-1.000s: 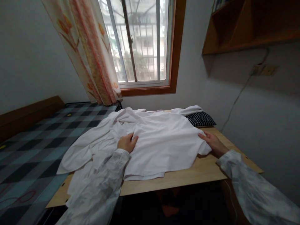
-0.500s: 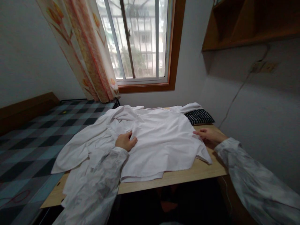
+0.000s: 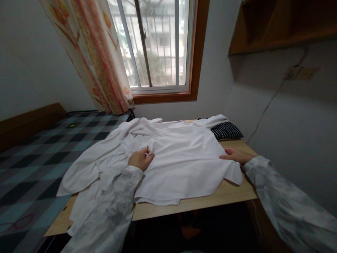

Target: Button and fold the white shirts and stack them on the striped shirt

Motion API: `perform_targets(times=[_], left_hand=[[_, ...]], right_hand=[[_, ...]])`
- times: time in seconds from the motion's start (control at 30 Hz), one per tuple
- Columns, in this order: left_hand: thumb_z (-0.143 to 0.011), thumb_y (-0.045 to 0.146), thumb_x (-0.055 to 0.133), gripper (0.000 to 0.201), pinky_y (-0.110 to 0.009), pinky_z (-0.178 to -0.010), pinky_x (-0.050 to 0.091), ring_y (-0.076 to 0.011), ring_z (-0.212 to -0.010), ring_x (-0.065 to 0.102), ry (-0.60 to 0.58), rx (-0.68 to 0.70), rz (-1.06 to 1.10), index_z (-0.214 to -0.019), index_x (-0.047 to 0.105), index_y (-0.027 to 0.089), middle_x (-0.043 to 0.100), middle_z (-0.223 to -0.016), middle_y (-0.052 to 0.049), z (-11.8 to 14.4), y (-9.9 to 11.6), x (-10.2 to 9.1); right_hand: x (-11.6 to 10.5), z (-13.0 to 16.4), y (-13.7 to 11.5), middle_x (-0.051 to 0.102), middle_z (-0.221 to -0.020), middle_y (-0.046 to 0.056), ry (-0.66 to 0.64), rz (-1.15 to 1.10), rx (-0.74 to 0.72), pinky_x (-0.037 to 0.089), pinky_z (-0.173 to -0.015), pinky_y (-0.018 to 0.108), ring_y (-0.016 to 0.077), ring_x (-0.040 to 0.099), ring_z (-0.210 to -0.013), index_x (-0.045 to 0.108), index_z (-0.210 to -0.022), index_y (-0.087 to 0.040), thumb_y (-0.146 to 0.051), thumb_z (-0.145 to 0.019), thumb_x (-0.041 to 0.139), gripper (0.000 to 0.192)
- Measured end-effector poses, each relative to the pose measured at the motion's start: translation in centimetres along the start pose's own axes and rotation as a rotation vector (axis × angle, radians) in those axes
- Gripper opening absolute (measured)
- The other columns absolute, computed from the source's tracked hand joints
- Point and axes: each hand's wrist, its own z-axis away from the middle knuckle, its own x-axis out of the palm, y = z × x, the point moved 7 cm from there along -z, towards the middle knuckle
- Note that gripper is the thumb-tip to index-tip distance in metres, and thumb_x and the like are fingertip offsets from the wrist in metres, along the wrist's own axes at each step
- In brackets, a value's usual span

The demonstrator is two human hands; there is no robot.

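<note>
A white shirt [image 3: 179,158] lies spread over a light wooden table [image 3: 223,193], one sleeve hanging off the left side toward the bed. My left hand [image 3: 140,159] rests on the shirt near its middle and pinches a fold of the cloth. My right hand [image 3: 234,155] lies flat on the shirt's right edge, fingers together and pointing left. Both my arms wear pale patterned sleeves.
A dark striped folded cloth [image 3: 226,130] sits at the table's far right, partly under the shirt. A bed with a checked blue cover [image 3: 31,154] adjoins the table on the left. A window [image 3: 158,45] with a floral curtain [image 3: 94,56] is ahead; a wooden shelf [image 3: 276,24] hangs at upper right.
My right hand slid a little along the shirt's right edge, smoothing it. My left hand stayed on its fold. The view shifted slightly.
</note>
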Motion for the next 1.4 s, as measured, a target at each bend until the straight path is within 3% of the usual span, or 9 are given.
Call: perform_targets(times=[0.23,0.37,0.53,0.67,0.83,0.97,1.1,1.27,1.4], left_hand=[[-0.095,0.053,0.060,0.034,-0.037,-0.087,0.050,-0.0276,-0.093,0.074,0.070,0.044,-0.065,-0.111,0.068,0.024,0.078,-0.095,-0.005,0.3,0.8,-1.3],[-0.091,0.041,0.067,0.044,-0.048,-0.109,0.047,-0.0339,-0.122,0.067,0.195,0.312,-0.135,-0.129,0.063,0.018,0.071,-0.133,-0.014,0.6,4.0,-3.0],[-0.096,0.052,0.067,0.057,-0.048,-0.123,0.041,-0.0332,-0.142,0.056,0.039,0.664,-0.056,-0.143,0.059,0.019,0.058,-0.157,-0.015,0.4,8.9,-1.9],[-0.096,0.070,0.061,0.080,-0.054,-0.132,0.026,-0.0352,-0.155,0.045,-0.128,0.768,-0.077,-0.159,0.049,0.021,0.045,-0.170,-0.016,0.4,10.5,1.8],[-0.098,0.079,0.049,0.093,-0.059,-0.132,0.021,-0.0361,-0.163,0.032,-0.240,0.753,-0.071,-0.172,0.030,0.025,0.031,-0.178,-0.015,1.6,8.6,5.6],[-0.091,0.085,0.055,0.101,-0.060,-0.131,0.024,-0.0383,-0.161,0.035,-0.230,0.791,-0.033,-0.171,0.033,0.026,0.032,-0.177,-0.015,2.3,7.8,4.9],[-0.095,0.074,0.058,0.075,-0.049,-0.116,0.048,-0.0345,-0.138,0.063,-0.239,0.774,-0.016,-0.151,0.060,0.024,0.060,-0.158,-0.014,0.4,9.3,2.6],[-0.099,0.056,0.062,0.063,-0.051,-0.127,0.037,-0.0343,-0.147,0.055,-0.055,0.679,-0.033,-0.150,0.060,0.018,0.059,-0.159,-0.016,-3.5,11.3,1.9],[-0.104,0.062,0.052,0.073,-0.055,-0.133,0.028,-0.0325,-0.160,0.039,-0.143,0.653,-0.020,-0.162,0.048,0.018,0.042,-0.172,-0.016,-4.1,10.6,5.0]], right_hand=[[-1.3,0.1,0.4,0.081,-0.097,0.011,0.157,0.088,-0.043,0.058,-0.066,0.030,0.0251,0.074,-0.082,0.076,-0.098,-0.018,-0.070,-0.072,0.088,0.059],[-3.0,-1.7,-0.5,0.077,-0.091,0.008,0.381,0.208,-0.136,0.049,-0.056,0.026,0.0185,0.066,-0.069,0.069,-0.101,-0.019,-0.074,-0.076,0.080,0.062],[-3.5,-4.6,-2.5,0.078,-0.104,0.015,0.554,0.302,-0.110,0.055,-0.064,0.030,0.0223,0.072,-0.078,0.067,-0.118,-0.016,-0.059,-0.083,0.081,0.057],[-2.2,-6.7,-3.9,0.079,-0.119,0.018,0.565,0.388,-0.138,0.059,-0.090,0.037,0.0291,0.076,-0.103,0.069,-0.122,-0.014,-0.040,-0.083,0.082,0.048],[-0.5,-6.6,-3.5,0.079,-0.127,0.017,0.414,0.544,-0.177,0.055,-0.102,0.039,0.0321,0.075,-0.116,0.074,-0.117,-0.015,-0.031,-0.083,0.077,0.038],[-0.7,-4.9,-3.3,0.082,-0.107,0.013,0.329,0.745,-0.145,0.054,-0.082,0.034,0.0303,0.077,-0.097,0.076,-0.102,-0.019,-0.046,-0.086,0.076,0.031],[-1.3,-3.9,-6.4,0.078,-0.089,0.009,0.489,1.023,-0.110,0.048,-0.071,0.033,0.0266,0.071,-0.080,0.071,-0.092,-0.022,-0.060,-0.088,0.072,0.038],[2.8,-5.1,-14.3,0.073,-0.111,0.020,0.788,1.221,-0.513,0.051,-0.094,0.044,0.0358,0.065,-0.109,0.069,-0.110,-0.017,-0.052,-0.096,0.065,0.038],[8.3,-10.2,-14.8,0.069,-0.136,0.020,0.459,1.151,-0.707,0.047,-0.115,0.048,0.0355,0.062,-0.129,0.067,-0.132,-0.015,-0.050,-0.100,0.062,0.048]])
